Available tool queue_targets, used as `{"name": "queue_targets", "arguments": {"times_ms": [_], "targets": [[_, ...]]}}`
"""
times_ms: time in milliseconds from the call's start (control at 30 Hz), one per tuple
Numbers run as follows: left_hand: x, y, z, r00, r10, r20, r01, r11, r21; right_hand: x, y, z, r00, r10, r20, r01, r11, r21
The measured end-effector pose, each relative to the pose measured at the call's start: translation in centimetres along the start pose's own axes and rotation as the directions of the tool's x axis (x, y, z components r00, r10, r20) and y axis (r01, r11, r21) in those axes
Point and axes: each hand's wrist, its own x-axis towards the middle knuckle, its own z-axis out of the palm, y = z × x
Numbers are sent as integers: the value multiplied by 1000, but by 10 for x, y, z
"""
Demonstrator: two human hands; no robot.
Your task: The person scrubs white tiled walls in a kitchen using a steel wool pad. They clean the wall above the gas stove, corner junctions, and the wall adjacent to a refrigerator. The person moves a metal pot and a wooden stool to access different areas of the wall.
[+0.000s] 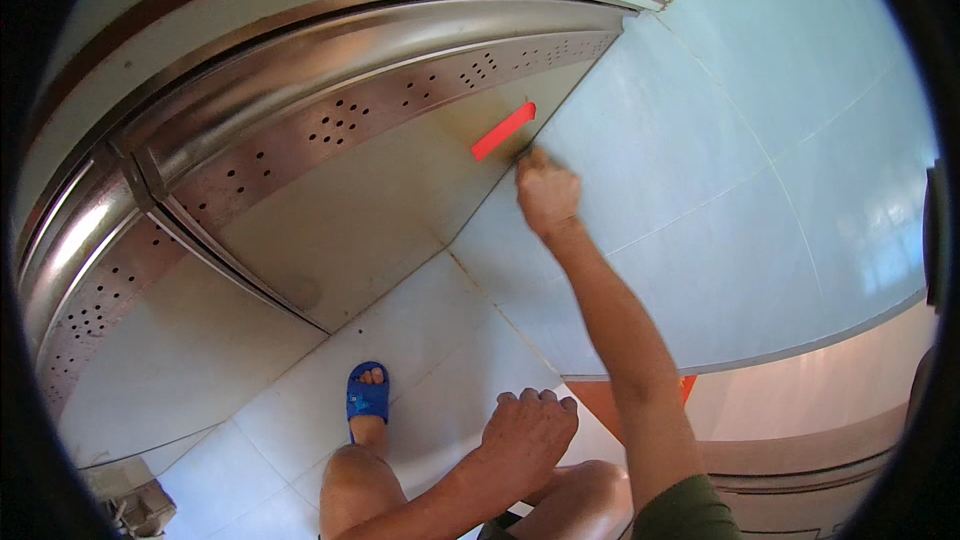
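Observation:
My right hand [550,191] is curled into a fist at the seam where a metal door panel [360,217] meets the tiled wall [705,187]. Its fingertips are turned in toward the seam, so anything small between them is hidden. Just above and to the left of this hand, a strip of red tape [504,131] lies slantwise on the panel, with its upper end slightly curled. My left hand [531,426] hangs over my bent knee [581,499], back upward and fingers bent. Nothing shows in it, though its palm is out of sight.
A perforated metal band [337,122] crosses the panel, and a vertical metal divider [225,266] splits the door. My foot in a blue slipper [367,394] stands on the tiled floor [300,420]. Broken cardboard [142,502] lies at lower left. A reddish-brown surface [596,397] shows by my right forearm.

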Motion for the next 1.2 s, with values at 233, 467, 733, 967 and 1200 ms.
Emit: {"name": "queue_targets", "arguments": {"times_ms": [233, 467, 733, 967, 1200], "targets": [[-2, -4, -6, 1000, 23, 12, -23, 1000, 10, 81, 70, -184, 790, 68, -609, -114, 993, -36], [8, 10, -1, 997, 67, -27, -67, 998, -16, -53, 35, -26, 969, -127, 211, 135, 991, -20], [3, 1, 0, 1000, 14, -8, -14, 1000, 12, 70, 80, -167, 881, -46, -470, -34, 987, -160], [12, 4, 9, 1000, 22, -8, -22, 1000, 8, -45, 32, -45, 979, -150, 137, 168, 977, -134], [-1, -9, 2, 998, -4, -65, 10, 996, 90, 26, 72, -156, 978, 0, -208, -42, 980, -197]]}}
